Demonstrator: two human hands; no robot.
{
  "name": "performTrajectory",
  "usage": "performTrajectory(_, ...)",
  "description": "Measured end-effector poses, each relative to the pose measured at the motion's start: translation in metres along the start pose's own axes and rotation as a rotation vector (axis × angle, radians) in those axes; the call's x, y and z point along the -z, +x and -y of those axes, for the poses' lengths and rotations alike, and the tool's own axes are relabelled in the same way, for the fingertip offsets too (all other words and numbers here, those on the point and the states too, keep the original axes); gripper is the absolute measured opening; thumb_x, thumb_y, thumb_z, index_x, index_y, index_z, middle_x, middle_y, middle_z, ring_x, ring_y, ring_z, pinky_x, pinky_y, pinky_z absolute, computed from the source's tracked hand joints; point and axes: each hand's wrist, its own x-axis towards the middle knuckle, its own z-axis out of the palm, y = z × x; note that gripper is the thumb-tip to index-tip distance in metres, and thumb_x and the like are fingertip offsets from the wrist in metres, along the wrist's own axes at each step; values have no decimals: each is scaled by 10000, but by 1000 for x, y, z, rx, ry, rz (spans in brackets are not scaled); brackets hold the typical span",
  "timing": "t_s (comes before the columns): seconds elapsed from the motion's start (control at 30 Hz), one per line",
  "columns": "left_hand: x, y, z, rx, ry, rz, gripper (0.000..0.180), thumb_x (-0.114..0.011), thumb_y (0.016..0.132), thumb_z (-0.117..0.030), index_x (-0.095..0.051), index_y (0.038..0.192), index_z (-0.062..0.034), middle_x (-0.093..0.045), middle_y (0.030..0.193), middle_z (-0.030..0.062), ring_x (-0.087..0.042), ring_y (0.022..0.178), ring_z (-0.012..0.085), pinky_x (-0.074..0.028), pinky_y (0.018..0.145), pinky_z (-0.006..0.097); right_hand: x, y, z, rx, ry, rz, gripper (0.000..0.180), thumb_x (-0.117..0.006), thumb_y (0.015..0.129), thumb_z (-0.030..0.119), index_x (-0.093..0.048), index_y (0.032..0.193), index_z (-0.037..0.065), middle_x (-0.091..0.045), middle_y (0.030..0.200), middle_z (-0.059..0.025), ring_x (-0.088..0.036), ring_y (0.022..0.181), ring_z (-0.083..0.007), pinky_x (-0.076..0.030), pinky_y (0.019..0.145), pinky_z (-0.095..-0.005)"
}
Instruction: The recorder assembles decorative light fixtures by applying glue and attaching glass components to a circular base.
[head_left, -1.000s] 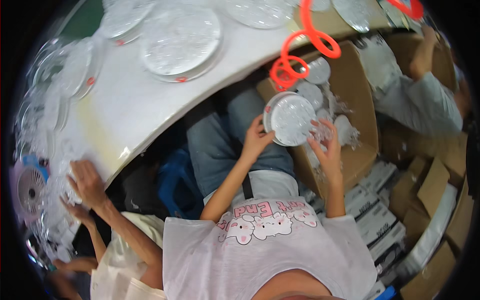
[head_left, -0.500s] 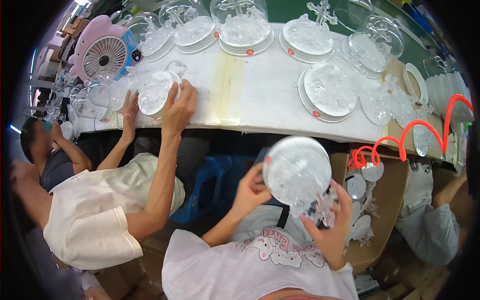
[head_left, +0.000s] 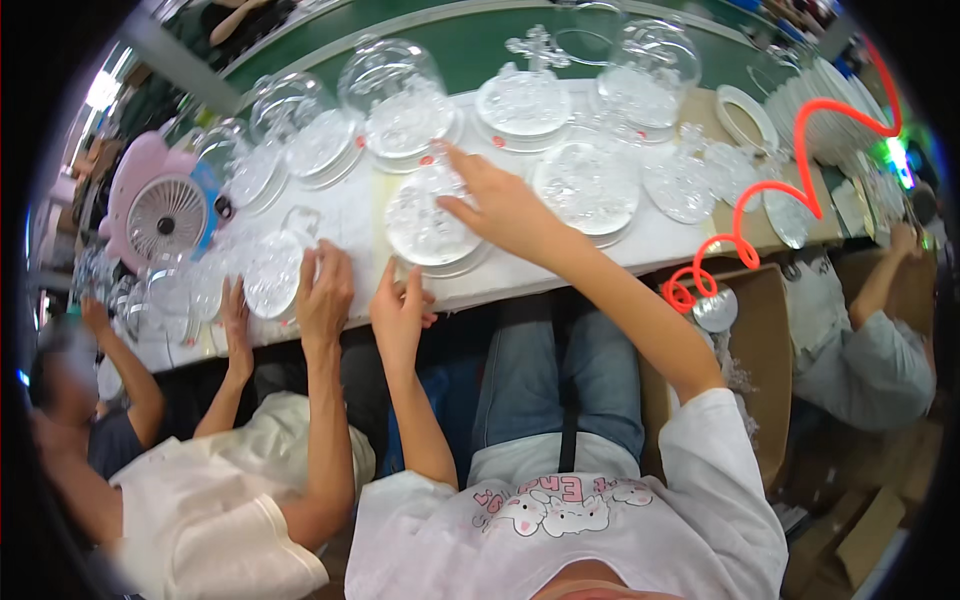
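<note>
A round white base with clear crystal-like ornaments (head_left: 425,222) lies on the table in front of me. My right hand (head_left: 495,208) reaches over its right side from above, thumb and fingers apart, fingertips at its far edge. At the table's front edge, my left hand (head_left: 400,308) is raised below the base's near-left rim. Its fingers are spread and partly bent, the tips close to the rim; whether they touch it I cannot tell. To the right sits a similar ornamented base (head_left: 588,190).
Several glass domes (head_left: 390,85) over ornamented bases line the back. A co-worker's hand (head_left: 326,285) works at another base on the left, near a pink fan (head_left: 165,222). A red coiled hose (head_left: 745,215) hangs at right above a cardboard box (head_left: 775,400). Stacked white discs (head_left: 825,110) stand beyond.
The base with clear ornaments, held in both hands above my lap before, now rests on the table. My hands moved forward and left with it. The view has shifted too.
</note>
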Motion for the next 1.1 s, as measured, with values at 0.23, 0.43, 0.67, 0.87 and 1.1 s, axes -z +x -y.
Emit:
performTrajectory(0.23, -37, -68, 28, -176, -149, -94, 264, -519, 829, -86, -418, 1052, 12, -491, 617, 39, -471, 482, 76, -390, 443, 184, -10, -36, -10, 107, -9, -122, 661, -512, 798, 328, -218, 1293, 1, -452, 1106, -256, -492, 971, -374, -434, 779, -396)
performTrajectory(0.43, -52, -97, 26, -194, -61, 148, 300, -533, 811, -66, -469, 1097, -1, -509, 640, 36, -484, 514, 60, -396, 483, 171, 174, -167, 23, 141, 74, 954, 438, -517, 832, 254, -412, 1213, 63, -566, 987, -146, -561, 853, -270, -454, 722, -317)
performTrajectory(0.67, -83, -98, 15, -252, -56, 259, 175, -542, 806, -70, -577, 957, 10, -511, 623, 16, -503, 534, 59, -423, 488, 179, 360, -159, -107, -471, -351, -254, 206, -507, 784, 136, -591, 952, 49, -619, 853, -73, -592, 800, -156, -464, 661, -290)
performTrajectory(0.87, -99, -121, 2, -336, 12, 326, 145, -546, 781, -30, -598, 911, 11, -543, 622, 27, -511, 515, 61, -384, 482, 169, 386, -130, -277, -523, -1214, -94, 298, -461, 741, 25, -633, 935, 173, -601, 934, -129, -570, 873, -248, -460, 724, -373)
performTrajectory(1.1, -89, -113, 3, -271, 25, 265, 145, -538, 795, -45, -593, 913, 18, -554, 633, 40, -528, 523, 76, -426, 497, 178, 374, -106, -293, -537, -1118, 6, 144, -560, 693, 171, -634, 815, 152, -615, 808, -101, -588, 768, -263, -464, 649, -391)
